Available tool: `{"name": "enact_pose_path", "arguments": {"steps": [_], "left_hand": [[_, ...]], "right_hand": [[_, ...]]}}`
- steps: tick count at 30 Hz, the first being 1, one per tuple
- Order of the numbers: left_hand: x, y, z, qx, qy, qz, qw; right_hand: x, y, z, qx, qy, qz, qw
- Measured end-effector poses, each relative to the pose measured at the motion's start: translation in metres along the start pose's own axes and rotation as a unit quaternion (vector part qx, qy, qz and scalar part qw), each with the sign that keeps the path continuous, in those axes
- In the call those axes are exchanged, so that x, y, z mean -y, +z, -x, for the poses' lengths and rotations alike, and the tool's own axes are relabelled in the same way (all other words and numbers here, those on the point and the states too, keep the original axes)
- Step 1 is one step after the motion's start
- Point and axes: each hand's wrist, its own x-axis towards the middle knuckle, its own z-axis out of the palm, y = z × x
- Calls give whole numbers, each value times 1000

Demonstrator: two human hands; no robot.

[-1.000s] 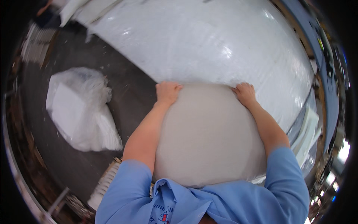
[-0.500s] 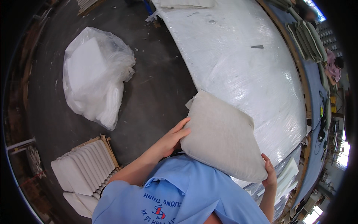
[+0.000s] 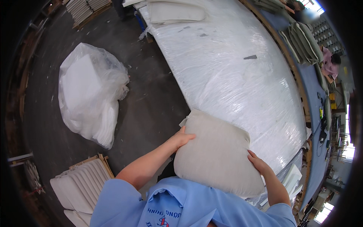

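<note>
A beige fabric cushion [image 3: 215, 155] lies tilted against my front, over the near edge of a table wrapped in clear plastic film [image 3: 223, 79]. My left hand [image 3: 182, 138] grips its left side, thumb on top and the other fingers hidden under it. At the right side, my right hand [image 3: 257, 162] holds the edge with its fingers laid along the cover. A small pale flap [image 3: 183, 122] sticks out at the cushion's far left corner.
On the dark floor at left sits a clear plastic bag of white foam pieces [image 3: 81, 79]. A stack of beige cushions [image 3: 81, 181] stands near left. Flat beige pieces [image 3: 176, 12] lie at the table's far end. Beyond a blue-topped bench [image 3: 312, 113], a person in pink [image 3: 330, 65] works.
The cushion has come closer to my body and turned slightly. My right hand has shifted up along its right edge; my left hand still grips the left side. The view has shifted.
</note>
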Motion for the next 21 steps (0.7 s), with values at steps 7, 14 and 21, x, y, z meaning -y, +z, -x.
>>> {"name": "enact_pose_path", "arguments": {"steps": [7, 14, 21], "left_hand": [[0, -11, -80, -63, -22, -76, 995], [-8, -31, -138, -169, -19, -313, 934], [17, -3, -16, -23, -1, 167, 986]], "right_hand": [[4, -20, -85, 2, 20, 8, 1000], [2, -40, -107, -28, -116, 8, 993], [-101, -21, 29, -83, -170, -552, 812]]}}
